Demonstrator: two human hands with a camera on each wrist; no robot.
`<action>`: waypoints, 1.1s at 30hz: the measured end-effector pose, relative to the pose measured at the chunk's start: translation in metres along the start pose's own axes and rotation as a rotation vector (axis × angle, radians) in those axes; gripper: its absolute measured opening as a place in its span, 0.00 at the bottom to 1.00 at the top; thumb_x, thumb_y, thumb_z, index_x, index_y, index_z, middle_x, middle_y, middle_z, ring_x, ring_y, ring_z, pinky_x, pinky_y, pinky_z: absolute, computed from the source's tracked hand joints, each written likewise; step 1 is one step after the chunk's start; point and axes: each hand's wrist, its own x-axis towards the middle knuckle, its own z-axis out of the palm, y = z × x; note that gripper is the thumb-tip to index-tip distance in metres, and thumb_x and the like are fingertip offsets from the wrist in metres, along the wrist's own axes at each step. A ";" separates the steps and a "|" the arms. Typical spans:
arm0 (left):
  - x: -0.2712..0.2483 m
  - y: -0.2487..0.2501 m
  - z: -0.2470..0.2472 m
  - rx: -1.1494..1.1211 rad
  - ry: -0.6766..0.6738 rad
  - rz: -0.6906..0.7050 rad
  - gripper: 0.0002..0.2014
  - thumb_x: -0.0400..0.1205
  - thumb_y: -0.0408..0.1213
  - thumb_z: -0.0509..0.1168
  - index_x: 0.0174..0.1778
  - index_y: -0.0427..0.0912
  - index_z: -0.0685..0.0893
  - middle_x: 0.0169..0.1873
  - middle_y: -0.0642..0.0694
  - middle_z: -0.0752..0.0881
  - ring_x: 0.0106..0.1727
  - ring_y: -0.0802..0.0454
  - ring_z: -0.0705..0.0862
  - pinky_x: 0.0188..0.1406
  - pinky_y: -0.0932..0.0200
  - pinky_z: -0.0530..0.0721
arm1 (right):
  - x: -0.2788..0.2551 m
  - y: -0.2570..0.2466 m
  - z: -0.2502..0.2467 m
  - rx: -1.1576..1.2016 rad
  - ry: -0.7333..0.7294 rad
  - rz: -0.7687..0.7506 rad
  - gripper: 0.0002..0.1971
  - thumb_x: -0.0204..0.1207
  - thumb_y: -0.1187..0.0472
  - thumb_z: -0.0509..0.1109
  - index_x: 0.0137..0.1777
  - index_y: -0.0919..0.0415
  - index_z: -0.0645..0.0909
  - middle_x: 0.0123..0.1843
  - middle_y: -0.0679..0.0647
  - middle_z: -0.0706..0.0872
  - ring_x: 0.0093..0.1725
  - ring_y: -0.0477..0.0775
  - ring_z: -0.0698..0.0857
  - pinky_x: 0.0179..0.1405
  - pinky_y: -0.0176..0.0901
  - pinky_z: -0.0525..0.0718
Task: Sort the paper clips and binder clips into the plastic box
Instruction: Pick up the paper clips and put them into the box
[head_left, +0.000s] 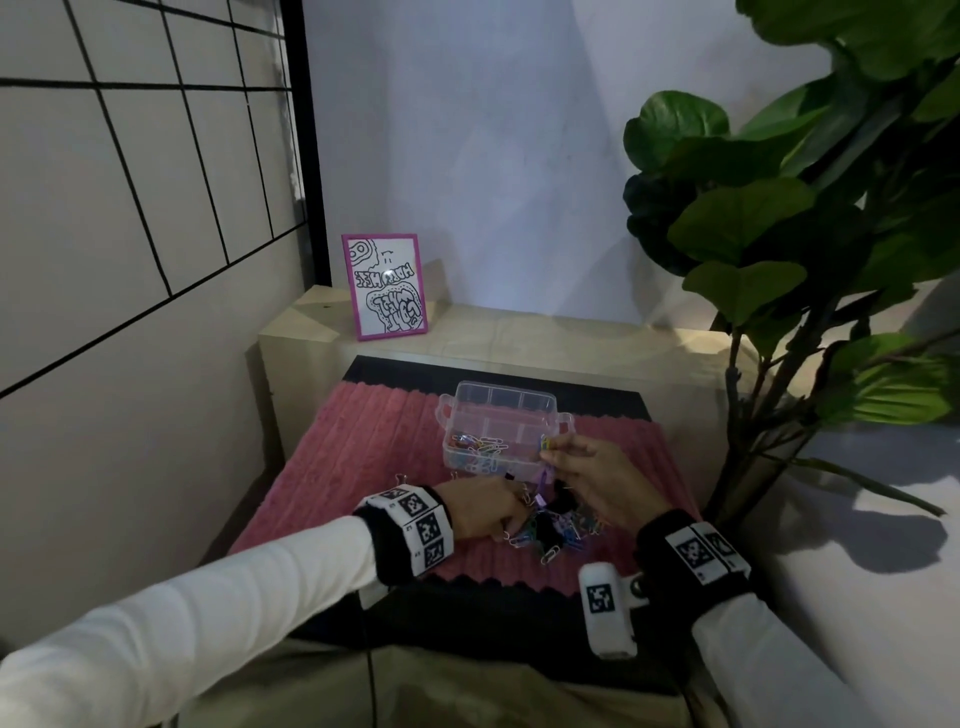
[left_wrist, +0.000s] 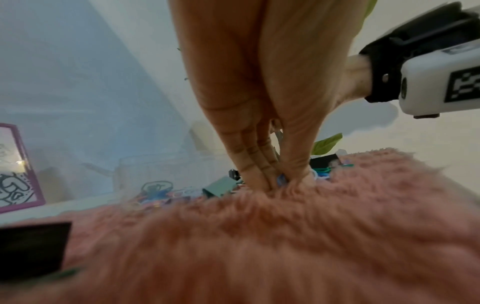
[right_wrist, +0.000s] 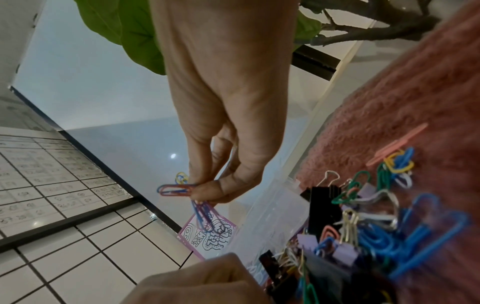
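Over the plastic box, the right hand pinches paper clips; the left hand pinches into the pile.

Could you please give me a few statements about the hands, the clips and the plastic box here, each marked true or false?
1. The right hand pinches a small bunch of coloured paper clips. True.
2. The plastic box holds nothing yet. False: coloured paper clips lie in its near left compartment.
3. The left hand is raised above the box. False: its fingertips are down at the pile of clips on the pink furry mat.
4. Black and lilac binder clips are mixed into that pile. True.
5. The box lid is shut. False: the box stands open.
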 end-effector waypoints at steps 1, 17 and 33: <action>-0.001 -0.001 0.000 -0.015 0.008 0.002 0.05 0.74 0.24 0.64 0.42 0.30 0.84 0.50 0.35 0.83 0.49 0.42 0.82 0.44 0.60 0.74 | 0.001 0.000 0.002 0.016 0.003 0.007 0.06 0.74 0.74 0.67 0.42 0.65 0.82 0.46 0.59 0.87 0.46 0.50 0.87 0.42 0.30 0.86; -0.042 -0.053 -0.030 -0.787 0.422 -0.305 0.10 0.77 0.26 0.66 0.36 0.47 0.79 0.25 0.56 0.88 0.27 0.66 0.85 0.34 0.73 0.82 | 0.008 0.004 0.017 0.002 -0.011 -0.001 0.05 0.73 0.77 0.66 0.42 0.70 0.82 0.42 0.59 0.87 0.43 0.52 0.87 0.40 0.33 0.88; -0.013 -0.071 -0.066 -0.440 0.273 -0.402 0.17 0.75 0.22 0.65 0.57 0.41 0.85 0.58 0.44 0.87 0.56 0.52 0.86 0.56 0.61 0.85 | 0.076 -0.006 0.031 -0.268 0.280 -0.079 0.10 0.67 0.76 0.73 0.32 0.62 0.80 0.35 0.60 0.84 0.43 0.61 0.84 0.57 0.60 0.84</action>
